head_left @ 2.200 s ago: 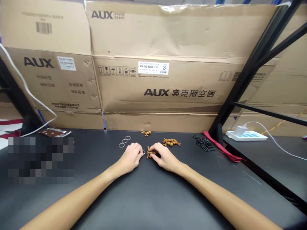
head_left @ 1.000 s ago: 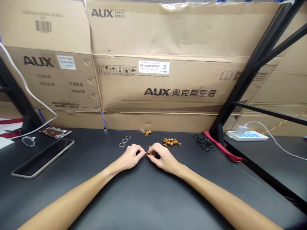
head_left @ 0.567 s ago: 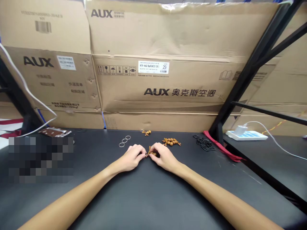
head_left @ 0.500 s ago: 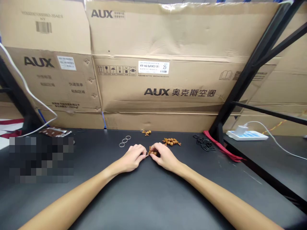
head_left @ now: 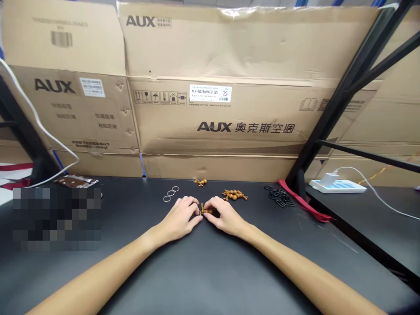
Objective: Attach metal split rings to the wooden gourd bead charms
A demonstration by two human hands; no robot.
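Against a wall of large tan cardboard AUX cartons (head_left: 213, 52), a black metal shelving frame (head_left: 341, 96) rises at the right, and a matte black worktable (head_left: 210, 275) runs across the view. A white power strip (head_left: 337, 186) sits on a lower surface to the right, and a dark red strap (head_left: 303, 202) lies along the table's right side (a pixelated patch covers part of the table at far left). On the far part of the table are a heap of black plastic rings (head_left: 280, 197), a cluster of round wooden beads (head_left: 234, 194), a tiny bead bunch (head_left: 199, 182) and three thin silver metal rings (head_left: 170, 192).

Both forearms reach in from the bottom, meeting near the table's middle. A short strand of amber-brown wooden beads (head_left: 206, 211), knobby and slightly glossy, sits just above the tabletop between the hands. The right hand (head_left: 225, 220) pinches it with its fingertips (head_left: 214, 212) pressed together. The left hand (head_left: 179, 218) has its fingers (head_left: 192, 207) curled and close together at the strand's left end; whether they grip anything, I cannot tell.
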